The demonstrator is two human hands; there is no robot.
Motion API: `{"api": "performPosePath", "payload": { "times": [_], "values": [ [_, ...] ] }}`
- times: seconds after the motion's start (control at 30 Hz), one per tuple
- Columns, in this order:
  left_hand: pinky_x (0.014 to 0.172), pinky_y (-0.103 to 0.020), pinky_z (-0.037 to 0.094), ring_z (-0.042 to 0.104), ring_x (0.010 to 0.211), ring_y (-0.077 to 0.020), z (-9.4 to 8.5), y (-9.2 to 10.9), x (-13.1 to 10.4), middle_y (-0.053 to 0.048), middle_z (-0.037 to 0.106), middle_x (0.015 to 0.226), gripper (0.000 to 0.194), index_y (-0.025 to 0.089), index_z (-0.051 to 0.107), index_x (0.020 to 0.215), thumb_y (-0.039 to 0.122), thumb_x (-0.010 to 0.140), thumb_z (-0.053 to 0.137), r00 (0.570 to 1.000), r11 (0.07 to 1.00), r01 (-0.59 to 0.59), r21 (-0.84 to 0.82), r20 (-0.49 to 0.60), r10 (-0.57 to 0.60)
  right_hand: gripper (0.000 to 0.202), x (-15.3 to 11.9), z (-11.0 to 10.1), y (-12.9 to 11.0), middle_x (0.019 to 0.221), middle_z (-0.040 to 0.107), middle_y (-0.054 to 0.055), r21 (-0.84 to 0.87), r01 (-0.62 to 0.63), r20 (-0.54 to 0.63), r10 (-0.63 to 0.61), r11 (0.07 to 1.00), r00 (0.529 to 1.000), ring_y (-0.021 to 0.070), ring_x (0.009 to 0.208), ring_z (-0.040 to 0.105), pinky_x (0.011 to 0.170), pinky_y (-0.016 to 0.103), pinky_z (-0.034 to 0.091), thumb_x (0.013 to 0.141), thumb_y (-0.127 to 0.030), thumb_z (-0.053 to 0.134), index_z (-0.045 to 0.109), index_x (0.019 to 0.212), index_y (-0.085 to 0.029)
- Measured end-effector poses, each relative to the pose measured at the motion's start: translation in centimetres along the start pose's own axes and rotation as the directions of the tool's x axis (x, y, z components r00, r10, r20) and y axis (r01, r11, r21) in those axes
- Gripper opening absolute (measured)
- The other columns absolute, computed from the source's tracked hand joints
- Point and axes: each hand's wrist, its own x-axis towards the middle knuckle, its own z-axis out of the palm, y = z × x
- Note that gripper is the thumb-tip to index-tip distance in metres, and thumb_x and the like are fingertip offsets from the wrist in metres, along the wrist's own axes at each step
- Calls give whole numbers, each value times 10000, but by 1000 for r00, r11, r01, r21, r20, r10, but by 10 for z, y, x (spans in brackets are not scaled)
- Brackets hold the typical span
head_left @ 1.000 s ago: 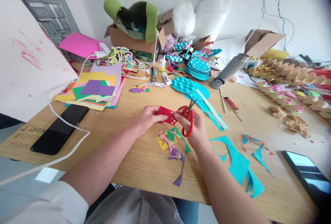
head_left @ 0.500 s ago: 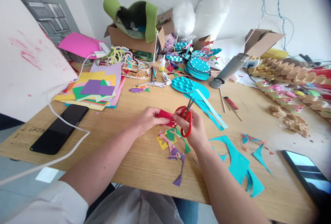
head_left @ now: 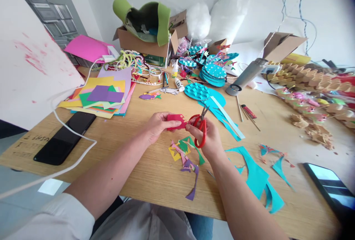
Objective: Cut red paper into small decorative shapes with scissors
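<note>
Between thumb and fingers my left hand (head_left: pixel 162 125) pinches a small piece of red paper (head_left: pixel 176 118) whose right edge is cut in scallops. My right hand (head_left: pixel 206 134) is closed around red-handled scissors (head_left: pixel 203 132), their blades pointing up and away from me. Its thumb and forefinger tips are close to the paper's right end; whether they pinch it I cannot tell. Just below the hands lie paper scraps: a yellow one (head_left: pixel 175 152), a green one (head_left: pixel 183 145) and a purple one (head_left: pixel 191 192).
Turquoise offcuts (head_left: pixel 256 175) lie by my right forearm. A stack of coloured paper (head_left: pixel 105 94) and a black phone (head_left: pixel 65 138) are at left, crossed by a white cable (head_left: pixel 74 133). A grey flask (head_left: pixel 246 77) lies tilted behind, with another phone (head_left: pixel 328 186) at right.
The red paper has turned slightly in my left hand, so more of its face and scalloped edge shows. My right hand and the scissors are nearly where they were.
</note>
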Motion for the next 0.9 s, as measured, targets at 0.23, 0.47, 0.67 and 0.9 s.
{"api": "performPosePath", "payload": {
  "times": [0.23, 0.47, 0.67, 0.9],
  "values": [
    [731, -275, 446, 615, 681, -122, -2, -3, 1, -25, 687, 715, 256, 122, 698, 712, 183, 502, 832, 1000, 1000, 21, 24, 11, -21, 360, -2, 0, 0, 693, 589, -7, -30, 10, 78, -8, 1000, 997, 144, 619, 532, 568, 268, 409, 648, -420, 793, 566, 801, -186],
    [663, -255, 438, 600, 645, -109, 0, 2, 2, -25, 685, 704, 249, 123, 645, 652, 151, 481, 824, 991, 994, -17, -103, -133, 3, 456, -4, -3, -5, 739, 642, 67, -117, 67, 90, -56, 991, 994, 184, 682, 611, 634, 305, 489, 764, -630, 627, 554, 782, -180],
    [594, -242, 429, 567, 575, -89, 1, 7, 0, 14, 635, 649, 289, 133, 573, 621, 140, 474, 821, 988, 974, -41, -223, -153, 7, 499, -8, 0, -2, 569, 612, 35, -272, 11, 233, 55, 962, 971, 171, 527, 578, 481, 271, 432, 741, -678, 614, 478, 644, -208],
    [596, -232, 425, 561, 567, -81, 1, 5, 0, 23, 616, 625, 272, 132, 573, 629, 124, 484, 803, 988, 967, -77, -244, -146, 42, 504, -11, 7, -4, 522, 591, 12, -251, -13, 330, 98, 968, 939, 166, 475, 576, 449, 268, 412, 720, -672, 640, 456, 608, -216]
  ]
}}
